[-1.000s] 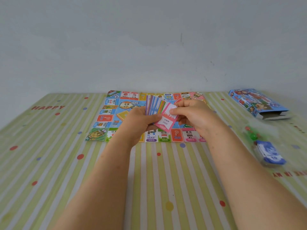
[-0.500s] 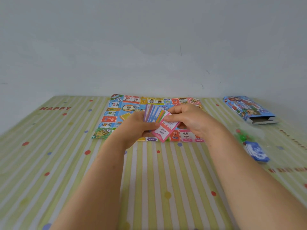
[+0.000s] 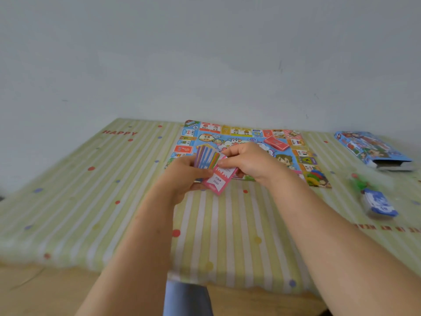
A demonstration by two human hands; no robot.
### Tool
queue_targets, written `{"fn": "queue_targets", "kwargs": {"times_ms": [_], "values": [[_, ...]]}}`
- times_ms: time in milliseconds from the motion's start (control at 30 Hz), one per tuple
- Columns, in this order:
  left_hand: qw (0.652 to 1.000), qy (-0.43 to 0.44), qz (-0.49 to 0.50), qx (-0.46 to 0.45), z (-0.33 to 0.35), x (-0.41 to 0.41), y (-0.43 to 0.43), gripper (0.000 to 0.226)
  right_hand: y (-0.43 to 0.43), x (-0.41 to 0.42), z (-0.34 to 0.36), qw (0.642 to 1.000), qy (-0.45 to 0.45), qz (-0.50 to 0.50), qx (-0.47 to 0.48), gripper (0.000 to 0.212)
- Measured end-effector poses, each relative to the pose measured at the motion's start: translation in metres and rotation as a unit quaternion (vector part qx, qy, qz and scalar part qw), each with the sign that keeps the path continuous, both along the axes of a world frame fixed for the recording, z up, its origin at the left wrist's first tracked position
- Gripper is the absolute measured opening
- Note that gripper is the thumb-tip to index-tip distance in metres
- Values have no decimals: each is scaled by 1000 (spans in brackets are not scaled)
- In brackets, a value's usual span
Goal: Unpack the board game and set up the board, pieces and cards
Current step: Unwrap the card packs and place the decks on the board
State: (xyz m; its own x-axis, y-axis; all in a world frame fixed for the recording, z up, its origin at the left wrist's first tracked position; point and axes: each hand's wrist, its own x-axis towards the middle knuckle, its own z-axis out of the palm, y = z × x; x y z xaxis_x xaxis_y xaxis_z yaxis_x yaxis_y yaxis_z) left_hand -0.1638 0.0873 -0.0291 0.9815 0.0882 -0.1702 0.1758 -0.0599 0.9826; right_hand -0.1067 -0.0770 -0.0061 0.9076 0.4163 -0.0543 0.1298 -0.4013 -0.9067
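Tablecloth (image 3: 91, 201): green and white stripes with coloured dots, spread over the table.
Left hand (image 3: 182, 176): above the near edge of the board, fingers curled round the lower ends of a fan of cards (image 3: 206, 159).
Fan of cards: held upright, long axes standing nearly vertical, spread toward the right, striped faces to the camera.
Pink card (image 3: 218, 180): printed face up and marked 2000; its long axis runs from near-left to far-right, with the near end touching the left hand.
Right hand (image 3: 248, 163): thumb and fingers pinch the far end of the pink card, closed tight on it.
Blue stack (image 3: 380, 202): lies flat, well to the right.
Green pieces (image 3: 360, 183): just behind the blue stack, blurred.
Board (image 3: 239, 137): flat and unfolded beyond the hands.
Red deck (image 3: 276, 142): on the board, set aslant.
Box (image 3: 371, 148): far right, lying flat, its open end toward the right.
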Motion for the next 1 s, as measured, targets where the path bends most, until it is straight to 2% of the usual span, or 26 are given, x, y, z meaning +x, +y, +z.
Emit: {"fn": "queue_targets", "kwargs": {"times_ms": [167,367,533,800,1000], "values": [[997,-1,51,55,-1,-20,20,32,25,-11,-5,999,-10,12,-41,10],[987,10,91,129,0,-33,44,22,56,-19,-10,998,-8,21,-66,15],[978,19,116,174,-4,-36,57,24,77,-23,-7,989,-47,51,-130,11],[963,17,145,227,-9,-36,71,28,105,-23,-15,965,-141,63,-213,18],[948,25,143,285,-10,-33,71,37,108,-25,-20,951,-182,50,-243,17]]}}
